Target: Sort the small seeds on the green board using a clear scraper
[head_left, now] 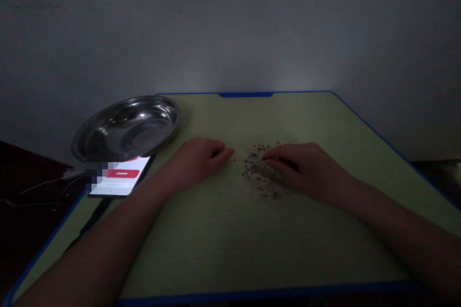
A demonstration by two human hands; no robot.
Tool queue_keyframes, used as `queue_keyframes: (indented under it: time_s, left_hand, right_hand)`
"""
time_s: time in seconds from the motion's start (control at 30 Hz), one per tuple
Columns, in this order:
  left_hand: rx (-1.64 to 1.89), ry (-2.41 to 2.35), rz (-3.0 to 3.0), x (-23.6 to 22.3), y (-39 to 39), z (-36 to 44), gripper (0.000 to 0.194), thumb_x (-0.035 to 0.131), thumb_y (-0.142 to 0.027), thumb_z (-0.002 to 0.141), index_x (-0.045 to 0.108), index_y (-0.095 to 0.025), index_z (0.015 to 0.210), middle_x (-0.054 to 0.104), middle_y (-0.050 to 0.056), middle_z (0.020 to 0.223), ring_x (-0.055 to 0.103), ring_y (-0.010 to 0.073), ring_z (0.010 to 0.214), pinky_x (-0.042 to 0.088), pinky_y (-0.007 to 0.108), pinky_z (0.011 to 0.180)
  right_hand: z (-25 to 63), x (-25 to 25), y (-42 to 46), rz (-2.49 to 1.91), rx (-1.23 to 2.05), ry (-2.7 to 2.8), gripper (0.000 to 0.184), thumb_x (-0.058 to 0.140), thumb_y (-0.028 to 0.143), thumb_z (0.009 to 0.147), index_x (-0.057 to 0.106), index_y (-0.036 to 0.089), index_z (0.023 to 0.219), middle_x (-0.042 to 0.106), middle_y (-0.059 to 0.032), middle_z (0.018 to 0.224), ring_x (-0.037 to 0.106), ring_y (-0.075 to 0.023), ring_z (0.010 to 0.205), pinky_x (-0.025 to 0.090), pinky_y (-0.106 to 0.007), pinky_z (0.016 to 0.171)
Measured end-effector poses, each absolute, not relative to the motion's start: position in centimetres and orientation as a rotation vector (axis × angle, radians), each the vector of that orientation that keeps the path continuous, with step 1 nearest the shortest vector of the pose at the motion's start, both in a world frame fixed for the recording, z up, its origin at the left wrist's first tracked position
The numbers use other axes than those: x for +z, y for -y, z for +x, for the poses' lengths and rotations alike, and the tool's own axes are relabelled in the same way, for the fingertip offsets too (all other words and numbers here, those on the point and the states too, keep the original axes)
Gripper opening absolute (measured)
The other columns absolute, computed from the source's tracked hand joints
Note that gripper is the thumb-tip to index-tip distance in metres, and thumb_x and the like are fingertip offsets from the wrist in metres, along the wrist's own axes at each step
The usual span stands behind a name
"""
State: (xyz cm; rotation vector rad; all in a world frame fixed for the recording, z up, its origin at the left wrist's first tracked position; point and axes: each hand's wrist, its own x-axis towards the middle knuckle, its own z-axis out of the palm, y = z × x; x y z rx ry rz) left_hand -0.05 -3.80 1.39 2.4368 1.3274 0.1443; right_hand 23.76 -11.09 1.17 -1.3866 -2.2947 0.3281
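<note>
A small scattered pile of pale, fine grains mixed with dark bean-like bits (262, 186) lies on the light green tabletop (223, 240). Over the right side of this pile is my right hand (306, 170), its thumb and fingers drawn together in a pinch at the grains. Whatever sits between those fingertips is too small and dim to make out. My left hand (200, 159) rests left of the pile, fingers curled, with the thumb pointing toward the grains. Its palm side is hidden, so any contents cannot be seen. One dark bit lies just off its thumb tip.
At the table's back left, a shiny metal basin (144, 129) overhangs the edge. A phone with a lit screen (120, 180) lies in front of it, left of my left forearm, with a dark strap or cable (95, 216) below. Behind the table rises a grey wall (230, 29).
</note>
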Motion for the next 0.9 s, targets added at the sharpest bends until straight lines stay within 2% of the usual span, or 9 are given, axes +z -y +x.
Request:
queue_keyframes:
  time_s: [0.17,0.63,0.73,0.9]
  left_hand:
    - [0.155,-1.311,2.439,1.1,3.6,-0.1,0.047,0.039,-0.052,0.09,0.047,-0.018,0.059,0.048,-0.002,0.055,0.044,0.0108,0.053,0.023,0.029,0.052]
    - [0.173,-1.306,2.435,1.5,3.9,0.1,0.047,0.04,-0.051,0.09,0.045,-0.018,0.057,0.047,-0.002,0.053,0.042,0.0105,0.051,0.021,0.029,0.051]
    - [0.187,-1.305,2.429,1.5,4.0,0.2,0.046,0.041,-0.05,0.089,0.044,-0.018,0.056,0.047,-0.002,0.052,0.041,0.0104,0.051,0.02,0.029,0.051]
    - [0.196,-1.297,2.41,1.5,4.0,0.2,0.044,0.042,-0.048,0.089,0.046,-0.018,0.056,0.047,-0.001,0.053,0.042,0.0106,0.052,0.021,0.029,0.052]
  right_hand:
    - [23.6,1.6,11.5,-1.313,0.352,2.268,0.022,0.05,0.024,0.094,0.07,0.017,0.098,0.075,-0.0022,0.085,0.066,-0.0141,0.07,0.045,-0.027,0.063]
    - [23.3,1.9,12.6,-1.286,0.317,2.333,0.023,0.047,0.027,0.095,0.07,0.02,0.099,0.076,-0.0029,0.091,0.069,-0.0151,0.076,0.046,-0.027,0.067]
    - [23.2,2.1,12.9,-1.245,0.322,2.406,0.024,0.047,0.027,0.095,0.07,0.021,0.09,0.074,-0.0014,0.079,0.065,-0.0135,0.064,0.042,-0.026,0.06]
    - [22.9,2.8,13.6,-1.144,0.506,2.559,0.02,0.05,0.022,0.09,0.066,0.02,0.079,0.062,0.0036,0.06,0.053,-0.0087,0.051,0.033,-0.024,0.052]
